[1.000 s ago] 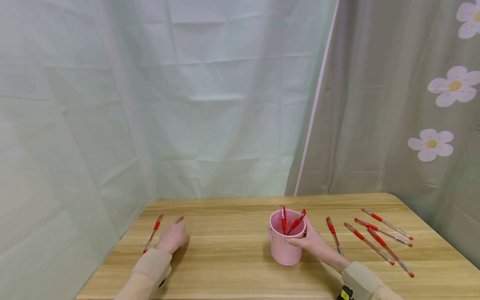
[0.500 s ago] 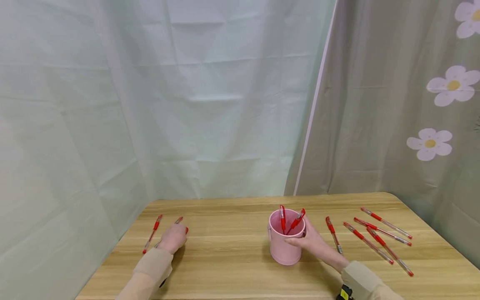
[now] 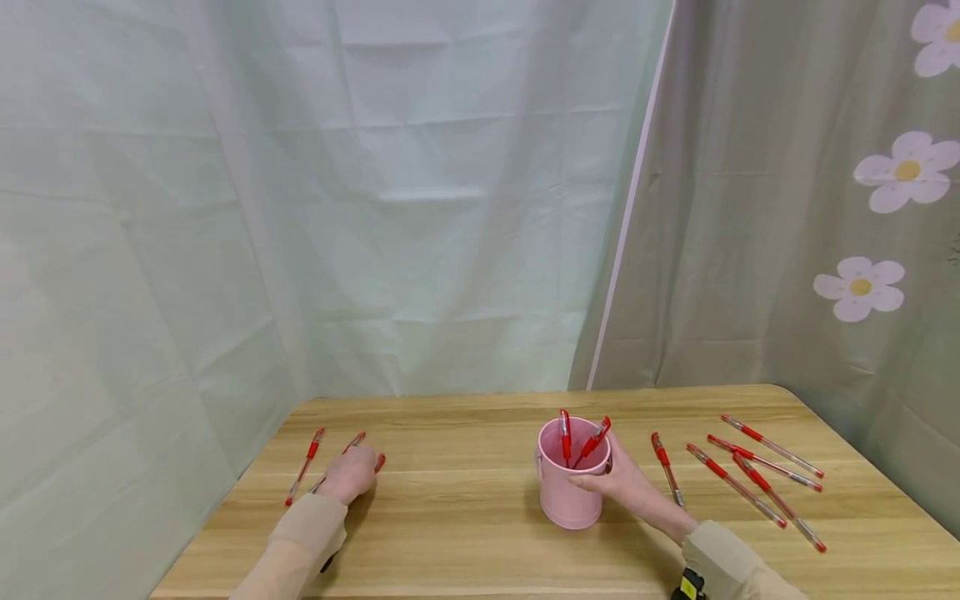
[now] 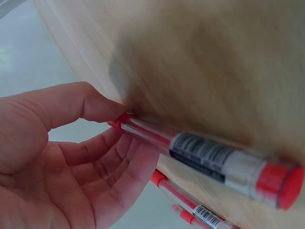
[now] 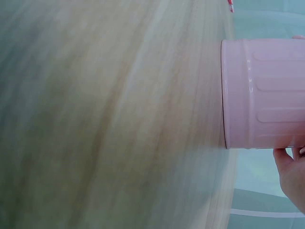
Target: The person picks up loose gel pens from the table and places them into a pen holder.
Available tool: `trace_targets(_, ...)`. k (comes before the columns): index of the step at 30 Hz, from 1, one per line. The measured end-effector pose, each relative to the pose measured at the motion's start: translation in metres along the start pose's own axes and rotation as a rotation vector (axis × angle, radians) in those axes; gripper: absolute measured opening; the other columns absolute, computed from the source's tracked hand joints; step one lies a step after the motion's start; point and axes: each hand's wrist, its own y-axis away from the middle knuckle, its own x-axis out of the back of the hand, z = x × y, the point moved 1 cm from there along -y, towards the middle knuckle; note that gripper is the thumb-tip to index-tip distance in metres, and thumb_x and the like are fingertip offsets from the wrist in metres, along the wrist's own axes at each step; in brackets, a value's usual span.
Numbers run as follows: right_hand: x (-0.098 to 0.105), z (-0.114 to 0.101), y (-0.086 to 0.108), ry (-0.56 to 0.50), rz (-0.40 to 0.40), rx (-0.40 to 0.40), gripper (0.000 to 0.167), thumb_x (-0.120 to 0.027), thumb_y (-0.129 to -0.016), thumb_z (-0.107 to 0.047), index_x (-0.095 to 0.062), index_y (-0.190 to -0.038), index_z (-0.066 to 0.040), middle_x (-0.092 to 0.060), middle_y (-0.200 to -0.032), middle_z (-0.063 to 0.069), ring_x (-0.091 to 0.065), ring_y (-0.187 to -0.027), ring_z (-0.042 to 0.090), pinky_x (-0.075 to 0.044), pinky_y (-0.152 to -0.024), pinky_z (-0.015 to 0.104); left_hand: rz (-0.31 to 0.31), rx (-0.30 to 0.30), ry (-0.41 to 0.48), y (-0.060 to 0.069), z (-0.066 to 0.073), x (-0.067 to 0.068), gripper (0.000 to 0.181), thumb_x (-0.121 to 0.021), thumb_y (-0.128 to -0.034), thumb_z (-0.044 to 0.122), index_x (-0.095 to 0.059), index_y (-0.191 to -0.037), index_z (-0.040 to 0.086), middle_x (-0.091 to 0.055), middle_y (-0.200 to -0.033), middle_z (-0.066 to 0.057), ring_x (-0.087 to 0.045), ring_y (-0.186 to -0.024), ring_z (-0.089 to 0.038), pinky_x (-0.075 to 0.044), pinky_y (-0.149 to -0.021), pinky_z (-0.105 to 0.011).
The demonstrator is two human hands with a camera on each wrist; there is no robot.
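The thumb and fingers (image 4: 114, 188) of the left hand (image 3: 351, 473) pinch a clear-barrelled red pen (image 4: 205, 157) at its red collar, over the left part of the table; the pen's barcode label and red end plug reach away from the grip. Whether its barrel touches the wood I cannot tell. In the head view only a short red piece of it pokes out just to the right of the hand. A second pen (image 3: 355, 442) lies close by, partly hidden under the hand, and a third pen (image 3: 307, 467) lies just to the left of that, slanted much the same way.

The right hand (image 3: 630, 483) grips a pink pail (image 3: 572, 500) from its right side, thumb bent over the near rim; the other fingers are mostly hidden behind the wall. The pail stands upright on the table, right of the middle. Two pens lean inside it, one nearly upright (image 3: 566, 437), the other tilted to the right (image 3: 594, 442).

Farther right lie five loose pens (image 3: 737, 486), two of them crossing near their red grips. A dark band with a yellow patch (image 3: 688, 586) sits by the cuff of the right beige sleeve (image 3: 723, 557). Under everything is a wood-grain table (image 3: 465, 500), and behind it hang a pale curtain (image 3: 450, 250) and a grey curtain (image 3: 720, 267) with white flowers
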Motion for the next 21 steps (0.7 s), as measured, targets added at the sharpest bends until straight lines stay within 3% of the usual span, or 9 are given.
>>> trace_targets(5, 0.0, 0.0, 0.0, -0.001, 0.006, -0.003, 0.074, -0.076, -0.071, -0.015, -0.032, -0.129, -0.003, -0.044, -0.121, 0.017, -0.043, -0.11, 0.033, -0.042, -0.085, 0.036, 0.007, -0.004, 0.02, 0.001, 0.0, 0.001, 0.018, -0.061, -0.0714, -0.003, -0.047, -0.064, 0.005, -0.046, -0.065, -0.005, -0.042, -0.056, -0.022, -0.038, -0.05, -0.036)
trace_targets(12, -0.002, -0.002, 0.001, -0.016, 0.002, 0.016, 0.074, -0.076, -0.071, -0.014, -0.031, -0.129, -0.002, -0.045, -0.12, 0.017, -0.044, -0.109, 0.033, -0.042, -0.084, 0.033, 0.039, -0.009, 0.062, -0.001, 0.001, 0.005, 0.021, -0.063, -0.0716, -0.002, -0.045, -0.063, 0.006, -0.041, -0.059, -0.003, -0.04, -0.053, -0.019, -0.036, -0.049, -0.032)
trace_targets(21, -0.001, -0.003, 0.002, -0.05, 0.001, 0.005, 0.073, -0.076, -0.072, -0.012, -0.032, -0.129, -0.003, -0.044, -0.122, 0.017, -0.043, -0.109, 0.032, -0.042, -0.085, 0.035, 0.051, -0.037, 0.115, -0.005, 0.014, 0.011, 0.014, -0.06, -0.0753, -0.001, -0.046, -0.073, 0.001, -0.04, -0.065, -0.006, -0.038, -0.058, -0.02, -0.034, -0.052, -0.034)
